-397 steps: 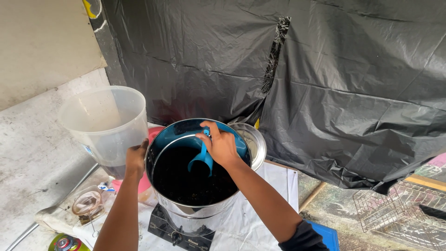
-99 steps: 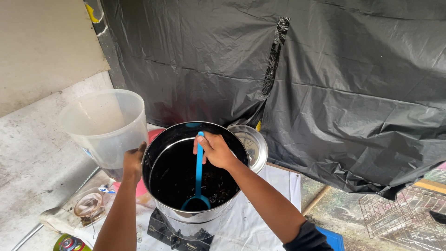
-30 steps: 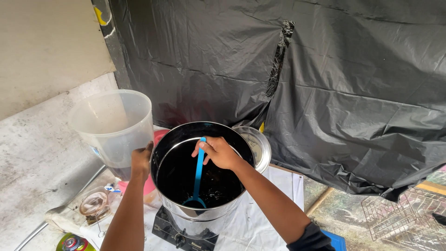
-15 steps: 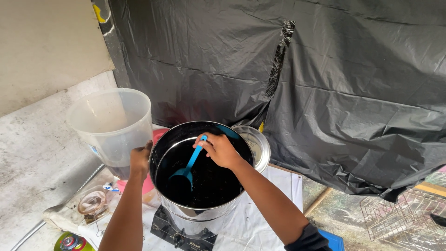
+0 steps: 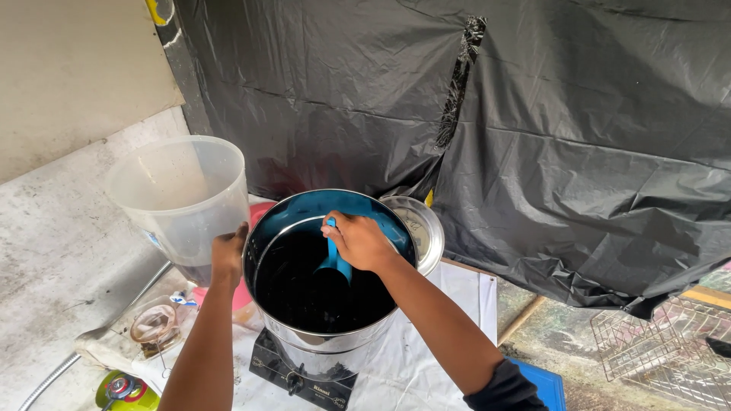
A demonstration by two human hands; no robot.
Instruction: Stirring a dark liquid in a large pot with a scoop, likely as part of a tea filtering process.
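Observation:
A large steel pot point(image 5: 320, 350) stands on a small black stove point(image 5: 293, 374) and holds a very dark liquid point(image 5: 304, 293); its inner wall is stained blue. My right hand point(image 5: 359, 241) reaches over the rim and grips the handle of a blue ladle point(image 5: 333, 262), whose bowl dips into the liquid. My left hand point(image 5: 227, 255) holds a translucent plastic bucket point(image 5: 181, 198) just left of the pot, raised and tilted slightly toward me. The bucket looks nearly empty, with a dark trace at its bottom.
A steel lid point(image 5: 421, 228) leans behind the pot on the right. Black plastic sheeting point(image 5: 533, 137) covers the wall behind. A glass jar point(image 5: 154, 329), a green can point(image 5: 126, 390) and a flexible metal hose point(image 5: 53, 377) lie at lower left. A wire rack point(image 5: 659, 350) sits at right.
My right hand has moved the blue ladle around inside the pot, from the front to the back right. The bucket stays raised in my left hand.

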